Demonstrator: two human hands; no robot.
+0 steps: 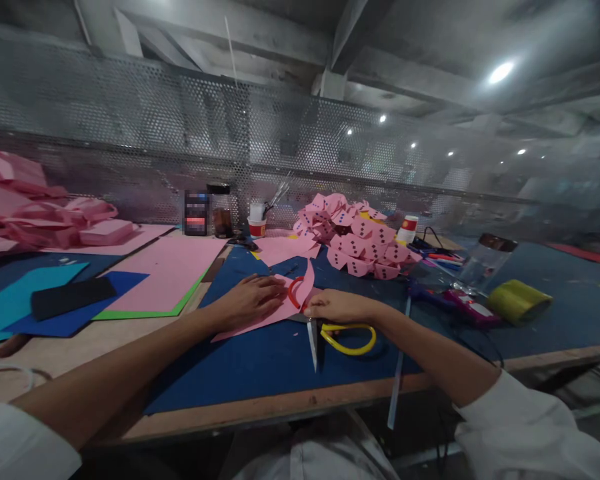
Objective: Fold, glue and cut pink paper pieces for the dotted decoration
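My left hand (257, 298) lies flat on a sheet of pink paper (250, 327), fingers stretched out. At the sheet's right side my right hand (340, 305) is closed, with thumb and fingertips pressed together; what they hold is hidden. A strip of the pink paper (307, 281) curls up between the hands. By it shows a red curved piece (294, 293), whose kind I cannot make out. Just below my right hand, scissors with a yellow handle (353, 340) lie on the blue mat (240, 373), a blade pointing toward me.
Pink cut pieces with dark dots (360, 240) are heaped behind my hands. Coloured sheets (170, 273) and a pink paper pile (25, 200) lie left. On the right are a clear jar (487, 263), a yellow roll (517, 301) and a clear strip (397, 380) overhanging the table edge.
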